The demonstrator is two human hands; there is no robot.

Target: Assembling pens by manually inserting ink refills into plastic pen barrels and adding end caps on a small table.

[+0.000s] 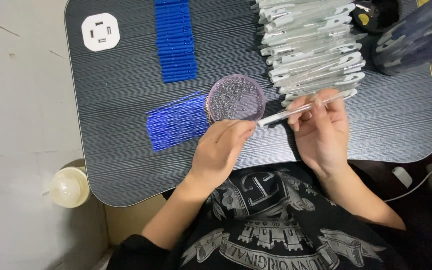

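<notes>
Assembling looks to be the step in hand, judged from the parts laid out. At the lower middle of the frame, the left hand [221, 150] has its fingers pinched together at the near rim of the dish, apparently on something too small to make out. The right hand [321, 132], lower right of centre, grasps a clear pen barrel [303, 107] that lies slantwise, its tip pointing toward the left fingertips. In my judgement, the next move calls for fine alignment of tip and barrel end.

Beyond the left hand sits a round clear dish [236, 97] holding many tiny metallic beads or tips. Left of it lies a fan of thin blue refills [176, 122]. Farther, at upper centre, is a stack of blue tubes [176, 40]; at upper right, a heap of clear barrels [311, 45]. All rest on the dark desk [116, 125].
</notes>
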